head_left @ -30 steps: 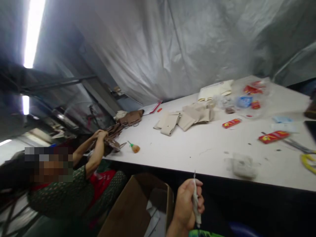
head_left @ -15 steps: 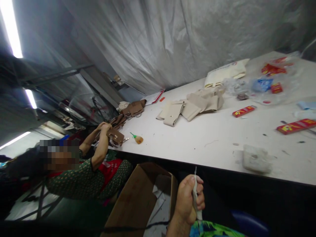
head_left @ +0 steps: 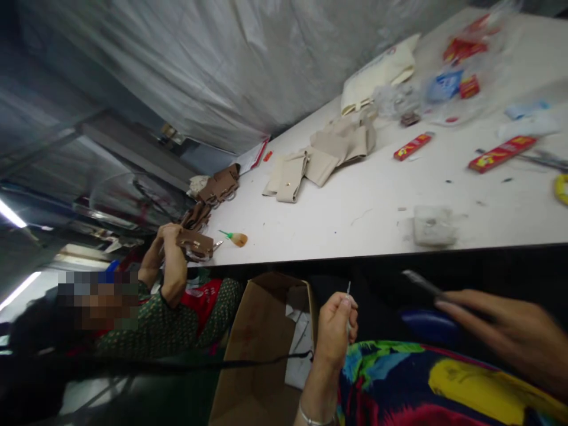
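My left hand [head_left: 335,328] is closed round a slim tool with a pale handle, and its thin pointed tip [head_left: 348,288] sticks up above the thumb. My fingers cover most of the handle. At the right, my right hand [head_left: 501,325] is blurred and grips a slim, flat grey tool [head_left: 421,283] that points left. Both hands are in front of the table's near edge, above my brightly patterned clothing [head_left: 399,361]. Nearest to them on the white table [head_left: 310,236] lies a whitish, translucent block-like packet [head_left: 432,226].
An open cardboard box [head_left: 248,331] stands left of my left hand. Beyond it a co-worker [head_left: 177,266] handles a brown bag piece [head_left: 195,241]. Beige bag pieces [head_left: 290,177], a small glue bottle [head_left: 237,239], red packets [head_left: 501,154] and plastic bags [head_left: 444,89] lie on the table.
My right hand has come into view at the right with the grey tool. My left hand has turned, hiding more of the pale handle. The view has shifted, so the table sits higher.
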Demonstrator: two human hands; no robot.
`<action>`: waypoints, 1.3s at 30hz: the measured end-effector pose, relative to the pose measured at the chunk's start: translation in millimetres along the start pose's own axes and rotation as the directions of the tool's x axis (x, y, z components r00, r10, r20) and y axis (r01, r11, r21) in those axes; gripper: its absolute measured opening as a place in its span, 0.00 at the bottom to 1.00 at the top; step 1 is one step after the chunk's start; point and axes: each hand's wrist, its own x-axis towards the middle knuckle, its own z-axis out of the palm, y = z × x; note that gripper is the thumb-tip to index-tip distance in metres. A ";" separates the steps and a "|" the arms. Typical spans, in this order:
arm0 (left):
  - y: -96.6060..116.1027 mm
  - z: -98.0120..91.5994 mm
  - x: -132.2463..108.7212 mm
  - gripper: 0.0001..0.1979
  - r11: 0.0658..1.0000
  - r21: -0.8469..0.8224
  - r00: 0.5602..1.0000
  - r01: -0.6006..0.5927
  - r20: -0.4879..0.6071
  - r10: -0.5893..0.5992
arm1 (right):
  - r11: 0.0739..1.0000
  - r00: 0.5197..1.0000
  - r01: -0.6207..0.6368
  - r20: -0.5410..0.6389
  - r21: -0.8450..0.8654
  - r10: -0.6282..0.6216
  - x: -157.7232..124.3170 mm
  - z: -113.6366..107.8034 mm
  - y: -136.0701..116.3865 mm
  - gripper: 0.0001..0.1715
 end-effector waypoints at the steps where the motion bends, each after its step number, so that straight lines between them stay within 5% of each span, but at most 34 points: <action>1: -4.2 2.5 -1.1 0.21 0.999 0.039 1.000 -0.005 -0.003 0.005 | 0.998 0.997 0.033 0.073 0.048 -0.036 0.8 13.0 -7.0 0.22; 3: -11.8 8.0 -2.3 0.19 0.994 0.111 1.000 -0.023 -0.008 0.024 | 0.990 0.979 0.061 0.184 0.128 -0.084 4.0 34.9 -19.7 0.21; 6: -19.4 16.9 -1.6 0.17 0.972 0.222 0.997 -0.072 -0.006 0.075 | 0.993 0.983 0.041 0.176 0.107 -0.059 5.2 49.4 -27.4 0.20; 21: -25.9 42.0 7.9 0.16 0.880 0.455 0.988 -0.137 0.127 0.088 | 0.993 0.980 0.069 0.194 -0.092 -0.050 -4.6 46.2 -9.2 0.16; 27: -30.8 36.8 5.3 0.15 0.878 0.467 0.992 -0.105 0.106 0.063 | 0.947 0.994 -0.084 0.039 -0.310 0.101 -4.4 37.7 7.4 0.23; 32: -33.6 36.8 12.4 0.14 0.859 0.508 0.996 -0.066 0.082 0.028 | 0.977 0.992 -0.045 0.105 -0.208 0.068 -5.5 40.0 0.4 0.21; 35: -30.1 39.9 14.7 0.15 0.753 0.637 0.986 -0.165 0.111 0.122 | 0.981 0.986 0.008 0.165 -0.192 0.024 -4.4 45.2 -6.8 0.21; 39: -25.3 41.0 8.6 0.14 0.498 0.813 0.941 -0.301 0.168 0.294 | 0.980 0.975 -0.030 0.210 -0.197 0.072 -3.2 42.8 -3.6 0.17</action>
